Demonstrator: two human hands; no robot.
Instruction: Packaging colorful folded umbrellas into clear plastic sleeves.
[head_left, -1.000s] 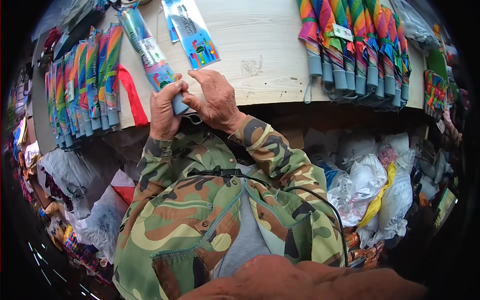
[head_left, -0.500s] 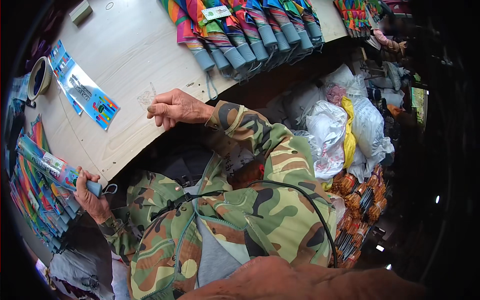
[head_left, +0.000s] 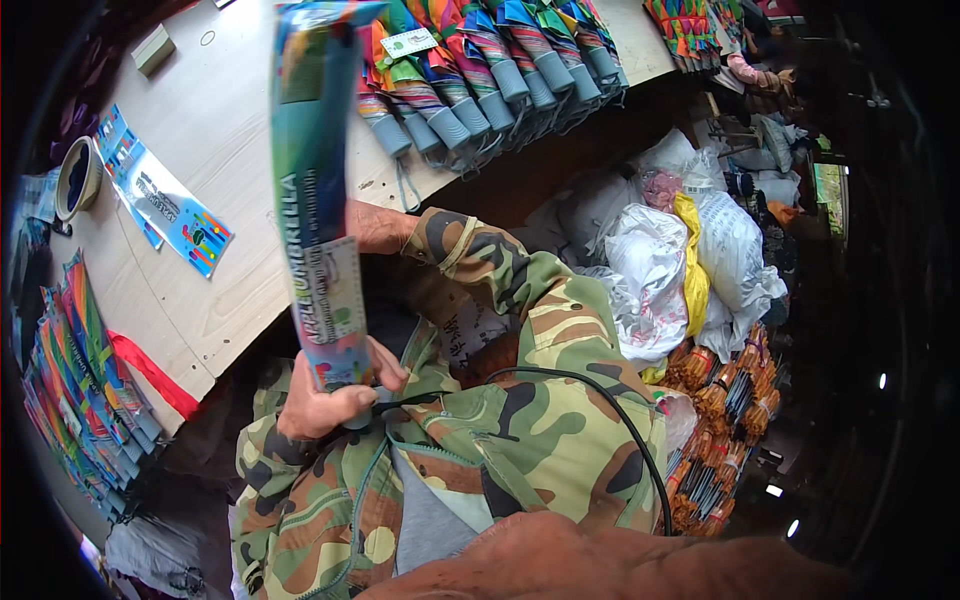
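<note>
My left hand [head_left: 330, 400], in front of my jacket, is closed round the lower end of a folded umbrella [head_left: 318, 215] in a glossy printed blue-green sleeve. The umbrella stands nearly upright, its top reaching over the table. Just behind it is my right hand [head_left: 376, 228], of which only the back and wrist show; its fingers are hidden, and I cannot tell whether they touch the umbrella. Flat printed sleeves [head_left: 180, 215] lie on the table to the left. Beyond my right hand lies a row of colourful folded umbrellas [head_left: 470, 105] with grey handles.
More folded umbrellas [head_left: 85, 390] are piled at the left, beside a red strip [head_left: 155, 372] on the table edge. A cream-rimmed ring [head_left: 72, 178] and a small block [head_left: 152, 50] sit on the table [head_left: 225, 130]. White sacks [head_left: 645, 275] and orange-tied bundles [head_left: 715, 425] stand at the right.
My left hand has brought the sleeved umbrella from the left pile to in front of my body and turned it upright. The umbrella now covers my right hand's fingers. The red strip has come into view.
</note>
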